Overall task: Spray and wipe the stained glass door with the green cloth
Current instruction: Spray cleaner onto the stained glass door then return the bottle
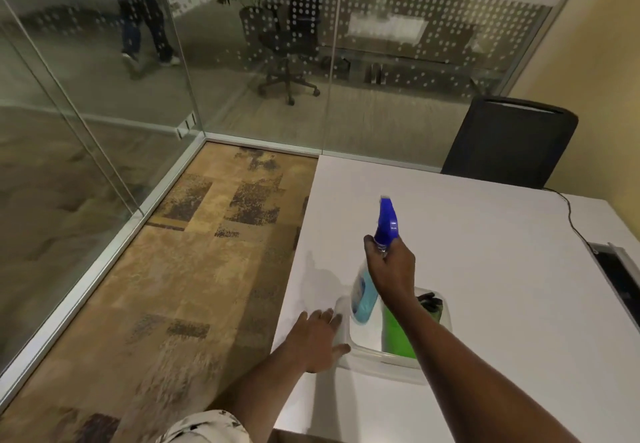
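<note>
Glass walls enclose a carpeted office; white table (467, 234) under both hands. Right hand (391, 266) grips spray bottle (375, 259) by its neck above clear tray (388, 361). Left hand (317, 342), fingers spread flat, steadies the tray's edge; green cloth (396, 333) lies inside, beneath the right forearm.

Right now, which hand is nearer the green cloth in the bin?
Right. The right hand grips the spray bottle just above the green cloth; the left hand rests on the clear bin at its left rim.

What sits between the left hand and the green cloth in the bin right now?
In the head view, the clear plastic bin's near-left rim and the blue-liquid spray bottle, held by the right hand, lie between the left hand and the green cloth.
</note>
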The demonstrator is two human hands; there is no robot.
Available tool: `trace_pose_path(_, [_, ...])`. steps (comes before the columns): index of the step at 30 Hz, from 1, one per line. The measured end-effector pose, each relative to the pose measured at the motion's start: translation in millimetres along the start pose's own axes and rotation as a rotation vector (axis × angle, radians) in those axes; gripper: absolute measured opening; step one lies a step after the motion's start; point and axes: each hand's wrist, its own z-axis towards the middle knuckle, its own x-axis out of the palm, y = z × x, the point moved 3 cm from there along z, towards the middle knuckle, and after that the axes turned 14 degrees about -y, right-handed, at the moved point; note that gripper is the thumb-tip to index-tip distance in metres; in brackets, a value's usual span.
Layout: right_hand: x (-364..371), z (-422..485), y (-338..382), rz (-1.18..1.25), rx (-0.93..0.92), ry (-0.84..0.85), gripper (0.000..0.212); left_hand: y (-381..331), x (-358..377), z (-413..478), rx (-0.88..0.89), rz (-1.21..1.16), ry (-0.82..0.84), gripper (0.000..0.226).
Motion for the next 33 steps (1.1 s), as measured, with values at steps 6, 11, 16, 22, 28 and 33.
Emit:
trace_pose_path(6, [46,-22,55,0.121,0.045,0.062,0.023,52,-29,-32,-0.136,0.012,-0.08,0.079])
trace_pose_path(11, [95,-77,105,0.132,-0.043,0.194,0.03,126,-51,-87,-0.272,-0.002,-0.219,0.078])
trace_pose_path(16, [144,-154,162,0.151,-0.09,0.328,0.036,206,-66,-171,-0.42,0.007,-0.315,0.08])
trace_pose_path(22, [205,-258,230,0.142,-0.21,0.49,0.042,290,-81,-286,-0.583,0.054,-0.365,0.078])
trace_pose_path(28, [254,-363,299,0.188,-0.262,0.631,0.024,365,-82,-404,-0.77,0.077,-0.42,0.081])
trace_pose_path(33, [288,-448,349,0.252,-0.308,0.768,0.016,405,-83,-502,-0.98,0.085,-0.5,0.08])
